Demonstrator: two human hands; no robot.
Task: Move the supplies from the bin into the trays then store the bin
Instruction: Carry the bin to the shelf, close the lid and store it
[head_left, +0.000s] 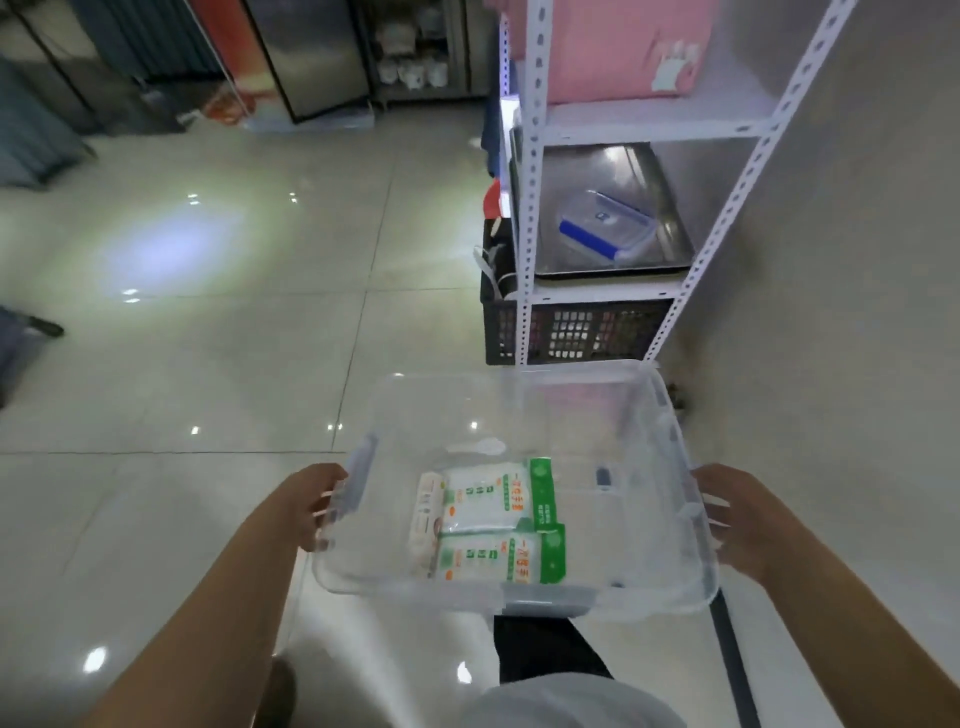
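Carrying stage: clear plastic bin (519, 415) held above tiled floor, left hand (317, 506) and right hand (737, 517) curled around its side handles. Green-labelled packets (498, 525), possibly wipes, inside. Next: approaching steel tray (670, 218) on white shelving rack (530, 208) for unloading.

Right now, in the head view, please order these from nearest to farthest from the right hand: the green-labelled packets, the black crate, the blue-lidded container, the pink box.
From the right hand:
1. Green-labelled packets, inside the clear bin it holds, to its left.
2. Black crate, on the floor under the rack.
3. Blue-lidded container, in the metal tray above the crate.
4. Pink box, top shelf.
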